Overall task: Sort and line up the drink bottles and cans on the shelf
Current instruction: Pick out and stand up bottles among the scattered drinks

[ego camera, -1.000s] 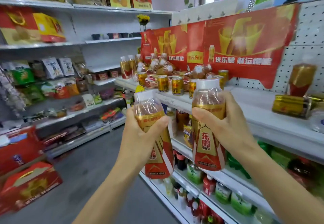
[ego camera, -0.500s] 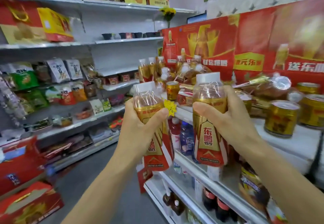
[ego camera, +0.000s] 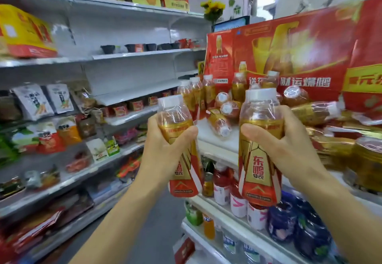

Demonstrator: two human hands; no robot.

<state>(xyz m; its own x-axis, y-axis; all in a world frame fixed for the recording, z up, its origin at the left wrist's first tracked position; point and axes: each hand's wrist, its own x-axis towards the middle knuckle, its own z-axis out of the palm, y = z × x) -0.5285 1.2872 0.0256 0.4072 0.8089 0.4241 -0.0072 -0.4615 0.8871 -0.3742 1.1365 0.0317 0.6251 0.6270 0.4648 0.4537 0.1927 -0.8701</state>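
Bottles of golden drink with red-and-gold labels and white caps are held upright, one in each hand, in front of the white top shelf. Left hand grasps the left bottle around its middle, thumb across the front of the label. Right hand grasps the right bottle the same way, thumb across the gold band. Both bottles are apart from each other and clear of the shelf surface. Beyond them on the top shelf, several matching bottles stand upright in a group, and others lie on their sides just beside that group. To the right of the held bottles, gold cans sit on the same shelf, blurred. Behind the shelf stands a red promotional board. Below the top shelf, lower tiers hold assorted bottled drinks. To the left, across the aisle, wall shelves carry snack packets and boxes.
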